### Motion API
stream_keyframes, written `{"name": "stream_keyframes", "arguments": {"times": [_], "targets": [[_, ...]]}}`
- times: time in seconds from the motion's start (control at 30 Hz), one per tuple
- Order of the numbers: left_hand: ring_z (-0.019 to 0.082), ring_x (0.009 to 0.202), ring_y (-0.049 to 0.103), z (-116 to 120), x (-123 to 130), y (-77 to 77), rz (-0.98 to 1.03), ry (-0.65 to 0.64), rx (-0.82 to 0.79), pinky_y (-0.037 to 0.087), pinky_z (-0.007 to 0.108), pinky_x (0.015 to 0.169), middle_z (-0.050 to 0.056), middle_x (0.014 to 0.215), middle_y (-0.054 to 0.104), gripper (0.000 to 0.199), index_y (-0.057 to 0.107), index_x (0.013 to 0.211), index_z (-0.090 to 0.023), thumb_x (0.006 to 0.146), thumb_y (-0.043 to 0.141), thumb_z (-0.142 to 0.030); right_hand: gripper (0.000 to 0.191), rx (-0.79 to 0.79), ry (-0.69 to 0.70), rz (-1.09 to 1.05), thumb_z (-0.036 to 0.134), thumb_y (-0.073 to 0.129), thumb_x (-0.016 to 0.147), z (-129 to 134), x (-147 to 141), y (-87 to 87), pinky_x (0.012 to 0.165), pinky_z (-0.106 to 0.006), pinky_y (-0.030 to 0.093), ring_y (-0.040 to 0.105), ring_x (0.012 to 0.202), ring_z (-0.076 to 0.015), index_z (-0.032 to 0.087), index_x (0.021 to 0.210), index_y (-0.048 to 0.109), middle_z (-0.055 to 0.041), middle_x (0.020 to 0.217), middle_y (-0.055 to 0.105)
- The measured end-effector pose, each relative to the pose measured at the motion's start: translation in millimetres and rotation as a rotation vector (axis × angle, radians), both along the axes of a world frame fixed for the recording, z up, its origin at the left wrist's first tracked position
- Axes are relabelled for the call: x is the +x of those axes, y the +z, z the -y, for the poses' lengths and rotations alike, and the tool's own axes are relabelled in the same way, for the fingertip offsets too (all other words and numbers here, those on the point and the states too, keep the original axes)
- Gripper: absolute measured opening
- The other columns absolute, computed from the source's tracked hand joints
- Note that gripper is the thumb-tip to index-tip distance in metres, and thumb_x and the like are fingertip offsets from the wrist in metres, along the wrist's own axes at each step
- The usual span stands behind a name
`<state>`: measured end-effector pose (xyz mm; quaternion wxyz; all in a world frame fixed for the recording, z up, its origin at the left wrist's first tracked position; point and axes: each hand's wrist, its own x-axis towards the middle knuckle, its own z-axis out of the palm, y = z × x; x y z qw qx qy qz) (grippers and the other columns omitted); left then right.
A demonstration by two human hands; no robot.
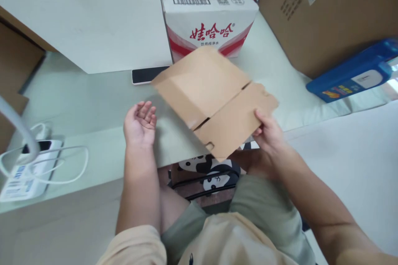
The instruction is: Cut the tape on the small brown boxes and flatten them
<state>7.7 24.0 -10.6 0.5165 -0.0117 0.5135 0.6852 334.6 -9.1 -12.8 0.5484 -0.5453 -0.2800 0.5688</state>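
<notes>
Noted from beside the bench [105,112]: the step in hand appears to be handling the cardboard piece [211,87] (creased, with slots along one fold), held over the bench's near edge. The right hand [269,132] pinches its right-hand edge. The left hand [141,126] is empty, palm up, fingers loosely curled, apart from it. Steadying it would, I judge, call for a left-hand grip.

One left hand [141,126] and one right hand [270,131] — two in all; one creased cardboard piece [207,87]; one dark-topped slab [149,75] — plus one red-lettered box [211,18], one blue bottle [342,76], one white power strip [27,178], one worktop [102,105].
</notes>
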Motion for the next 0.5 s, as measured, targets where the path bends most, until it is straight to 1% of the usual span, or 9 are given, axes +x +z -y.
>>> {"name": "stream_keyframes", "arguments": {"times": [0.07, 0.17, 0.2, 0.27, 0.33, 0.4, 0.43, 0.47, 0.5], "targets": [[0.007, 0.050, 0.063, 1, -1, 4.1, 0.019, 0.004, -0.011, 0.044, 0.015, 0.045, -0.003, 0.063, 0.070, 0.024, 0.062, 0.071, -0.019, 0.092, 0.050, -0.022, 0.051, 0.049, -0.163, 0.084, 0.051, 0.092, 0.054, 8, 29, 5.5, 0.028, -0.015, 0.021, 0.027, 0.037, -0.0003, 0.021, 0.077, 0.058, 0.0095, 0.058, 0.051], [0.006, 0.043, 0.058, 2, -2, 4.2, 0.044, -0.026, -0.018, 0.044, 0.015, 0.043, -0.003, 0.057, 0.065, 0.025, 0.062, 0.066, -0.019, 0.088, 0.049, -0.022, 0.045, 0.135, -0.450, 0.274, 0.044, 0.092, 0.056, 15, 72, 17.0, 0.028, -0.016, 0.025, 0.035, 0.038, -0.0014, 0.024, 0.077, 0.057, 0.0078, 0.066, 0.057], [0.006, 0.042, 0.057, 2, -2, 3.3, 0.047, -0.039, -0.015, 0.044, 0.015, 0.043, -0.003, 0.055, 0.064, 0.025, 0.062, 0.065, -0.019, 0.088, 0.049, -0.022, 0.040, 0.155, -0.511, 0.327, 0.040, 0.090, 0.060, 13, 83, 21.3, 0.029, -0.016, 0.027, 0.038, 0.038, -0.0022, 0.025, 0.076, 0.056, 0.0069, 0.066, 0.058], [0.006, 0.041, 0.056, 1, -1, 1.1, 0.044, -0.058, -0.009, 0.043, 0.015, 0.042, -0.003, 0.053, 0.062, 0.024, 0.062, 0.065, -0.019, 0.086, 0.051, -0.022, 0.029, 0.175, -0.571, 0.404, 0.030, 0.084, 0.072, -1, 101, 29.3, 0.031, -0.019, 0.028, 0.041, 0.037, -0.0030, 0.025, 0.075, 0.055, 0.0052, 0.065, 0.058], [0.006, 0.040, 0.055, -1, 1, -0.5, 0.037, -0.069, -0.005, 0.043, 0.015, 0.042, -0.003, 0.052, 0.060, 0.020, 0.062, 0.064, -0.019, 0.083, 0.055, -0.022, 0.024, 0.184, -0.608, 0.481, 0.024, 0.076, 0.081, -31, 112, 36.4, 0.033, -0.021, 0.029, 0.041, 0.036, -0.0030, 0.025, 0.073, 0.053, 0.0048, 0.063, 0.056], [0.006, 0.040, 0.054, -3, 4, -0.8, 0.028, -0.073, -0.009, 0.042, 0.015, 0.042, -0.004, 0.051, 0.059, 0.018, 0.061, 0.063, -0.019, 0.080, 0.057, -0.022, 0.027, 0.200, -0.611, 0.546, 0.021, 0.068, 0.088, -76, 116, 43.2, 0.038, -0.021, 0.034, 0.042, 0.039, -0.0026, 0.024, 0.071, 0.048, 0.0068, 0.062, 0.051], [0.006, 0.040, 0.053, -4, 5, -0.4, 0.025, -0.072, -0.014, 0.042, 0.015, 0.042, -0.004, 0.051, 0.058, 0.018, 0.061, 0.063, -0.019, 0.080, 0.056, -0.022, 0.029, 0.205, -0.571, 0.568, 0.017, 0.067, 0.087, -102, 115, 46.5, 0.044, -0.020, 0.040, 0.047, 0.043, -0.0028, 0.023, 0.070, 0.045, 0.0077, 0.062, 0.049], [0.006, 0.039, 0.053, -5, 7, 0.3, 0.022, -0.071, -0.019, 0.042, 0.015, 0.041, -0.004, 0.050, 0.057, 0.019, 0.061, 0.063, -0.018, 0.080, 0.055, -0.022, 0.030, 0.221, -0.522, 0.583, 0.009, 0.063, 0.088, -128, 112, 49.7, 0.054, -0.017, 0.047, 0.053, 0.050, -0.0016, 0.022, 0.070, 0.042, 0.0084, 0.064, 0.048], [0.006, 0.039, 0.052, -6, 8, 1.3, 0.021, -0.069, -0.024, 0.041, 0.015, 0.041, -0.003, 0.050, 0.056, 0.020, 0.061, 0.062, -0.018, 0.081, 0.053, -0.021, 0.031, 0.204, -0.426, 0.587, 0.000, 0.059, 0.085, -152, 107, 52.2, 0.063, -0.016, 0.051, 0.058, 0.056, -0.0013, 0.022, 0.070, 0.041, 0.0079, 0.065, 0.050]]}}
